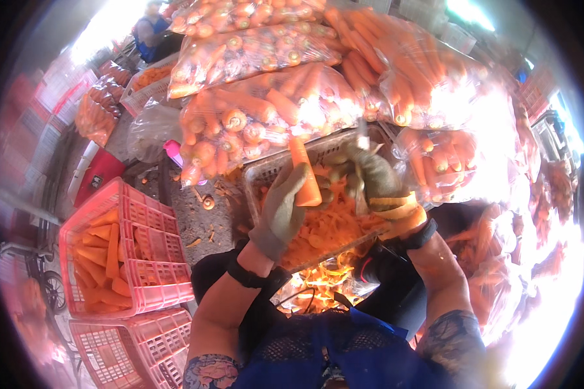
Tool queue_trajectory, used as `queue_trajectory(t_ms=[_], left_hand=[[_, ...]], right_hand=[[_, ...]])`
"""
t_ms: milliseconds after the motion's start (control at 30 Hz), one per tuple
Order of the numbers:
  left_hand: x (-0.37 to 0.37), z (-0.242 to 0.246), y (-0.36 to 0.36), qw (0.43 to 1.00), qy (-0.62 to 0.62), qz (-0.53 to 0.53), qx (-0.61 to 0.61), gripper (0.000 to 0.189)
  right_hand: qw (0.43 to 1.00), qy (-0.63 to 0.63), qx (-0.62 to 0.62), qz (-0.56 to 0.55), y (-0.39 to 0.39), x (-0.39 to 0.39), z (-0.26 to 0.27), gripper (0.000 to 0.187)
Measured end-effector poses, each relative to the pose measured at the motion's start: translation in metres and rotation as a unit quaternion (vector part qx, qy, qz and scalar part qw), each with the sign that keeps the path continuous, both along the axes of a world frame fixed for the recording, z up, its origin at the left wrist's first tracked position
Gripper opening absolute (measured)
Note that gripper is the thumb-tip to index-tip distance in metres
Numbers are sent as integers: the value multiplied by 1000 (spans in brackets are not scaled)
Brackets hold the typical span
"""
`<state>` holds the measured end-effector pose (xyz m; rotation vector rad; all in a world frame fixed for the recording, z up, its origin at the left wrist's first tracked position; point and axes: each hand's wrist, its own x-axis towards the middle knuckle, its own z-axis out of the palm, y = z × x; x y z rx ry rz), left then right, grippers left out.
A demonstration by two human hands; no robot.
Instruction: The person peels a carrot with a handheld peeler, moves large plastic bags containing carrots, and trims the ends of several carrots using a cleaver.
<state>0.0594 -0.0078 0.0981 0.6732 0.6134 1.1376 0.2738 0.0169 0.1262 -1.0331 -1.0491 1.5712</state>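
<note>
My left hand [280, 211], in a grey-green work glove, grips a carrot [305, 172] with smooth, bright orange sides. My right hand [379, 172], gloved too, is closed around a metal-bladed hand tool [361, 194]; blur hides whether it is a peeler or a knife. A wide strip of carrot peel [394, 204] lies across the right wrist. Both hands are above a plastic crate [253, 192] holding a heap of carrot peelings [321, 238]. The carrot and the tool are a short way apart.
Clear plastic bags of carrots [267, 109] are stacked beyond the crate, more [491, 272] at the right. Left stands a pink crate [155, 262] with peeled carrots [97, 262], beside another pink crate [160, 340]. Peelings [328, 279] lie between my legs. A person [151, 31] sits far left.
</note>
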Motion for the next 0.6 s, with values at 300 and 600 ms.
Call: queue_trajectory(t_ms=[300,600], left_hand=[[1,-34,7,999,21,-26,7,51],[2,-34,-15,994,-10,-82,68,47]], right_hand=[[987,100,109,-67,-2,-62,24,48],[976,87,112,-167,85,-73,-12,37]])
